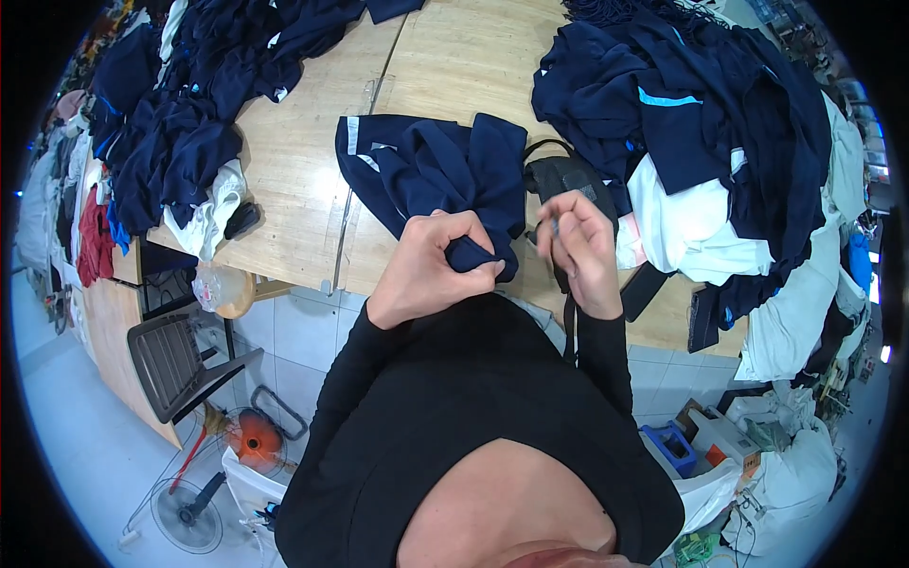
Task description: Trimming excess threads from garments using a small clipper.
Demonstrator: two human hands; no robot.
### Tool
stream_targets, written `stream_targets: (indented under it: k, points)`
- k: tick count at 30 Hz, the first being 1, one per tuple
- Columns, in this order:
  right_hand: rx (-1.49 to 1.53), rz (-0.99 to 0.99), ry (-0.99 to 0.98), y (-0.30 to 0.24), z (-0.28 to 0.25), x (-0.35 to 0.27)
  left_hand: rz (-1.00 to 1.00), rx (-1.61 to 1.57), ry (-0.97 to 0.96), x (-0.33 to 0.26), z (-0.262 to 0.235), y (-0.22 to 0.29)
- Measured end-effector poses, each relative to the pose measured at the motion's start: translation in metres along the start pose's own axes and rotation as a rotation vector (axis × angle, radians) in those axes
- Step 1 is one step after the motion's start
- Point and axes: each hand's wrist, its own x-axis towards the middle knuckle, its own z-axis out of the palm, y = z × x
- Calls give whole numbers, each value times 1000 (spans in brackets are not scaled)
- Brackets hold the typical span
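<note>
L hand [431, 263] closed, pinching navy garment [431, 166] on counter [294, 170]; R hand [585, 254] half-curled nr blk bag [559, 174], can't tell if gripping sth.

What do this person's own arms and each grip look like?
The left sleeve and right sleeve are plain black, long and fairly close-fitting. The left grip and right grip are bare human hands without gloves. No cables or markings show on the sleeves.

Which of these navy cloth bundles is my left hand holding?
The middle navy garment: your left hand grips its end nearest you. Neither hand is on the left navy pile or the right navy pile.
</note>
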Motion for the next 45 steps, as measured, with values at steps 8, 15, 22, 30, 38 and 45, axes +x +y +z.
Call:
stream_targets:
  k: [8, 15, 22, 30, 38, 45]
  points:
    - [-443, -85, -44, -2, 20, 2, 211, -66, 84, 2, -9, -1]
    - [-499, -553, 305, 3, 40, -2, -61, -466, 38, -11, -22, -17]
    - [-543, -773, 199, 9, 36, -9, -193, -390, -93, 8, 3, -5]
    - [-476, -615, 44, 7, 34, -16, -91, -316, -81, 4, -3, -6]
    - [-586, -646, 263, -26, 39, -7, 60, -121, -79, 17, 1, 5]
    - [-719, -736, 296, -6, 46, -13, -106, -242, 29, 7, 14, -13]
